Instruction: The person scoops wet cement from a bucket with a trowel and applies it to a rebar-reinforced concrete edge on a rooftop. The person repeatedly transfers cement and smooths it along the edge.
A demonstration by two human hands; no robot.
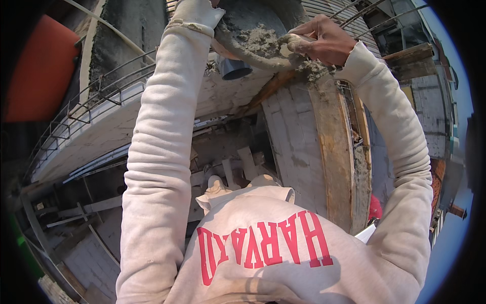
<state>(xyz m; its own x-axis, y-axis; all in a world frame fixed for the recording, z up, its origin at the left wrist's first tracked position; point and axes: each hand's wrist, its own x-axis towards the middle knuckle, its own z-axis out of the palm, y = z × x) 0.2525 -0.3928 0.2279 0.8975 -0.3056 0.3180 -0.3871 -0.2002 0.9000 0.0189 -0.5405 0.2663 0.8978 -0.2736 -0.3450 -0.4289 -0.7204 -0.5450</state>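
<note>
Both my arms, in pale sweatshirt sleeves, reach up over a round grey pan [253, 23] loaded with wet mortar [258, 38]. My right hand [326, 40] is closed over the pan's mortar-smeared rim on its right side, with mortar stuck to the fingers. Beyond its frayed cuff [195, 12], my left hand [215, 2] shows only as a sliver at the top edge beside the pan, so its grip is hidden. Just beneath my right hand, lumps of mortar lie on the top of a wooden form board [336, 152].
A grey pipe end [235, 68] sticks out under the pan. Bare steel bars [91, 101] run along a concrete ledge at left, near an orange shape [40, 66]. Far below lie planks and rubble [238, 162]. Buildings [430, 101] stand at right.
</note>
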